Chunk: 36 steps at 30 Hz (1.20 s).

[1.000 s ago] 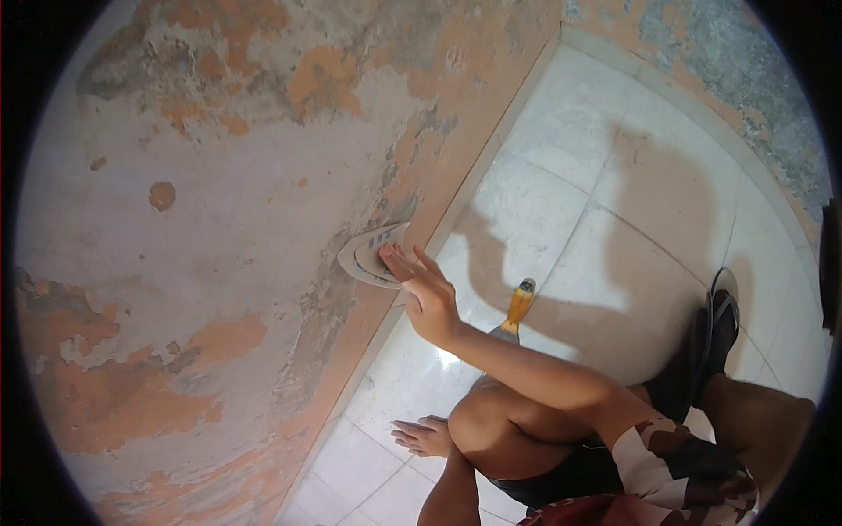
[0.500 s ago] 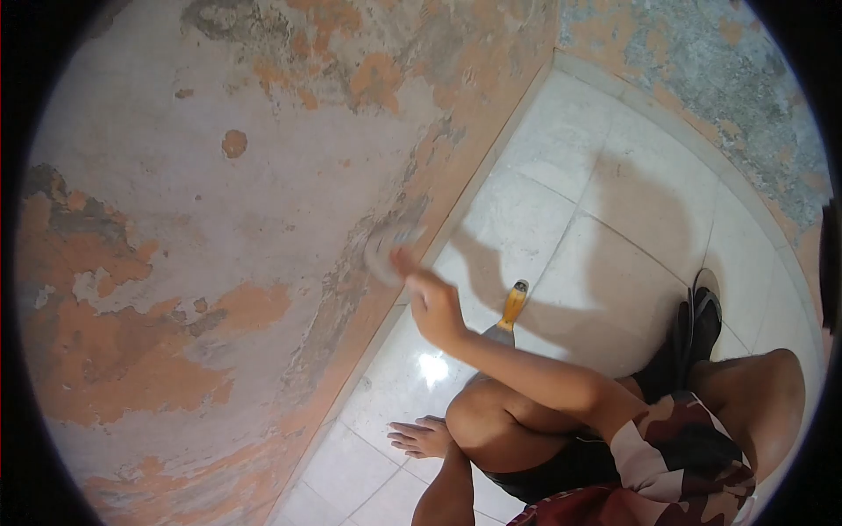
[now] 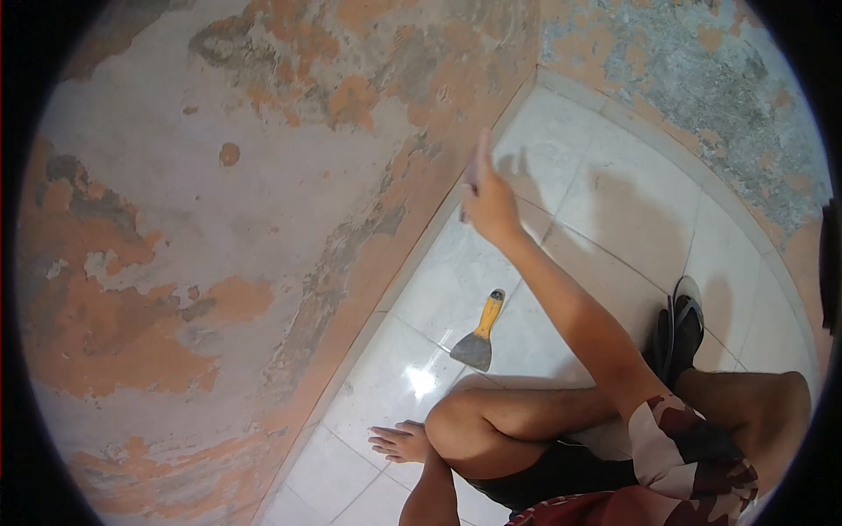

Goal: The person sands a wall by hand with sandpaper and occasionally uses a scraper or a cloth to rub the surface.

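My left hand [image 3: 399, 441] lies on the tiled floor beside my bent knee, fingers spread. My right hand [image 3: 493, 206] is by the foot of the peeling wall, slightly blurred, with one finger stretched out. A thin, flat greyish-pink piece [image 3: 474, 171] shows along its wall side, held in the fingers; most of it is hidden, and I cannot make out what it is. Between my two hands a putty knife [image 3: 484, 335] with a yellow handle and wide metal blade rests on the floor, touched by neither hand.
The wall [image 3: 281, 184] has flaking orange and grey paint. Another peeling wall [image 3: 667, 61] meets it in a corner at the top. Pale tiles [image 3: 438, 302] cover the floor, edged by a low skirting. My sandalled foot [image 3: 684, 324] is at the right.
My right hand has moved from the lower wall up and to the right, toward the corner. The putty knife's blade is now uncovered. My left hand keeps its place on the floor.
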Each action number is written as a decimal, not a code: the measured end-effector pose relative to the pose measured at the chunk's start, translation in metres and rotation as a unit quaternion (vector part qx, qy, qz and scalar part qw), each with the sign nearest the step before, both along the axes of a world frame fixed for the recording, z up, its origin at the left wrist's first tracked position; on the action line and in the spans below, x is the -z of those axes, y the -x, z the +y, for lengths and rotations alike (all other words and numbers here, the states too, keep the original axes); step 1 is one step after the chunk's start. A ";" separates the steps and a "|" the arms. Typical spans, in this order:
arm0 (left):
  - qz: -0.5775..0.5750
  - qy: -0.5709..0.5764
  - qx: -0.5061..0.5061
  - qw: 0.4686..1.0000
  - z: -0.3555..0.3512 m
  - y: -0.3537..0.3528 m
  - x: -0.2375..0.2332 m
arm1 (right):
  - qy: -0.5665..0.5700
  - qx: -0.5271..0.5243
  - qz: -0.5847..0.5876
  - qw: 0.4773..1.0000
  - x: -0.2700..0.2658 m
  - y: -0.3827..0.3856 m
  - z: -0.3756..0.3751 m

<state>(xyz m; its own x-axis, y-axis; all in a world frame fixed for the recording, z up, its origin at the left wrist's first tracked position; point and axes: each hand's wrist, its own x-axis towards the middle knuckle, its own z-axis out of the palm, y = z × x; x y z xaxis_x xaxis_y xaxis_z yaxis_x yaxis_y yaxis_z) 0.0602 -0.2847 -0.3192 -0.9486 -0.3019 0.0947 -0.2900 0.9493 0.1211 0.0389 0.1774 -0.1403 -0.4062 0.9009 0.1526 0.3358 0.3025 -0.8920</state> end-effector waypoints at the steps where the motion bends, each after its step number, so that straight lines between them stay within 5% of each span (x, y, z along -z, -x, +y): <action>1: 0.001 -0.002 0.004 1.000 -0.001 -0.001 0.003 | -0.009 -0.035 -0.051 0.998 -0.013 0.010 -0.001; 12: -0.018 -0.004 -0.006 1.000 0.000 0.001 -0.007 | 0.044 -0.152 -0.140 0.977 -0.018 0.049 -0.051; 20: -0.022 -0.019 -0.009 1.000 0.007 -0.003 -0.018 | -0.033 -0.282 -0.217 0.934 -0.042 -0.047 -0.017; 29: 0.008 -0.110 0.064 0.992 -0.022 -0.012 -0.013 | -0.040 -0.099 -0.002 0.994 -0.072 -0.236 0.087; 33: 0.039 -0.157 0.118 0.980 -0.038 -0.016 -0.003 | -0.119 0.009 0.128 0.985 -0.179 -0.293 0.079; 36: 0.033 -0.133 0.095 0.986 -0.031 -0.017 0.000 | -0.216 0.101 0.323 0.916 -0.234 -0.310 0.051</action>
<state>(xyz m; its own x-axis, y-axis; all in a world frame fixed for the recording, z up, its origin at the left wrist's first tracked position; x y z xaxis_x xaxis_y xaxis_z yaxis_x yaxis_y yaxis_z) 0.0773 -0.3157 -0.3190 -0.9850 -0.1416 0.0990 -0.0932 0.9178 0.3860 0.3487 0.2289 0.0940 0.0636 0.7473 0.6614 -0.1322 0.6632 -0.7366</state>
